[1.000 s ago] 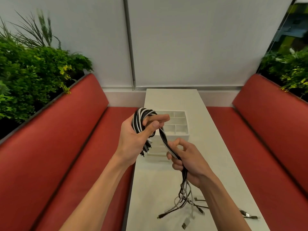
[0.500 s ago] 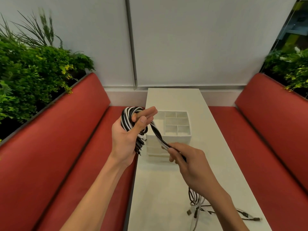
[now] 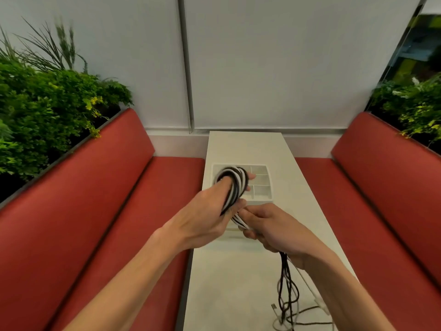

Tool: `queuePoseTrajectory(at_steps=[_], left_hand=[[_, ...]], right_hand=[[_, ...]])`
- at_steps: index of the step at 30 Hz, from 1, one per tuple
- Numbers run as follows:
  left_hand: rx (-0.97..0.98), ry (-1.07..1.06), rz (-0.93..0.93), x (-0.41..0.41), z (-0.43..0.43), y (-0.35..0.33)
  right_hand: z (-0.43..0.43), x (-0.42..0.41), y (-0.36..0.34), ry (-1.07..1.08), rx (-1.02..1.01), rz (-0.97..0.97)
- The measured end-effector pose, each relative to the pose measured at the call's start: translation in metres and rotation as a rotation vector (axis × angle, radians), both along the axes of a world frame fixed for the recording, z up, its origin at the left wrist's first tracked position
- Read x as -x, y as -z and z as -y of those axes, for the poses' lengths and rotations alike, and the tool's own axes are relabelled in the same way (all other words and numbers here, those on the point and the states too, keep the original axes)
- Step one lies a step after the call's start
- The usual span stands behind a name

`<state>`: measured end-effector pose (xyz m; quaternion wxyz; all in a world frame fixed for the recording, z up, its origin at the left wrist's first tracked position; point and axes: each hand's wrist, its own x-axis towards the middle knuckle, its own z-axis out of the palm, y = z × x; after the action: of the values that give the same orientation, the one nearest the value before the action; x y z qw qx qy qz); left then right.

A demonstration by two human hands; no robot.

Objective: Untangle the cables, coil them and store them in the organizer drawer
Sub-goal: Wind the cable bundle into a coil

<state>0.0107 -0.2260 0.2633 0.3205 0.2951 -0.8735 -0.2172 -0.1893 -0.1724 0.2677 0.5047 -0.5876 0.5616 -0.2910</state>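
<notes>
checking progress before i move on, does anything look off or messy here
Nothing spilled or damaged. The untidy spot: loose cable ends trail from the right hand into crossed loops on the table near its right edge. The left hand holds a mixed black-and-white coil near the organizer.

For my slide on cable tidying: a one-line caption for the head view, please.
Left hand holds a black-and-white cable coil near the white organizer while right hand grips the trailing strands.

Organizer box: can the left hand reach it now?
Probably yes: the left hand, holding the cable coil, looks right over the organizer box, nothing visibly between them. The right hand grips the coil's tail, though.
</notes>
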Motion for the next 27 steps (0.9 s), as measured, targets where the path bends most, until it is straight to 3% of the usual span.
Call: queuePoseTrajectory(at_steps=[5,12,18,20,24,27], left_hand=[[0.069,0.071,0.184,-0.003,0.006,0.007],[0.385,-0.023,0.195,-0.001,0.009,0.01],[0.227,-0.005,0.352,0.004,0.015,-0.004],[0.199,0.007,0.417,0.007,0.016,-0.006],[0.265,-0.003,0.496,0.008,0.019,-0.004],[0.116,0.004,0.477,0.008,0.021,-0.007]], right_hand=[[0.0,0.006,-0.015,-0.089,-0.212,0.107],[0.003,0.014,-0.015,-0.067,-0.323,0.39],[0.005,0.028,-0.021,-0.099,-0.272,0.408],[0.004,0.038,-0.024,-0.117,-0.19,0.315],[-0.004,0.048,-0.029,-0.173,0.096,-0.077],[-0.003,0.05,-0.025,-0.137,0.353,-0.395]])
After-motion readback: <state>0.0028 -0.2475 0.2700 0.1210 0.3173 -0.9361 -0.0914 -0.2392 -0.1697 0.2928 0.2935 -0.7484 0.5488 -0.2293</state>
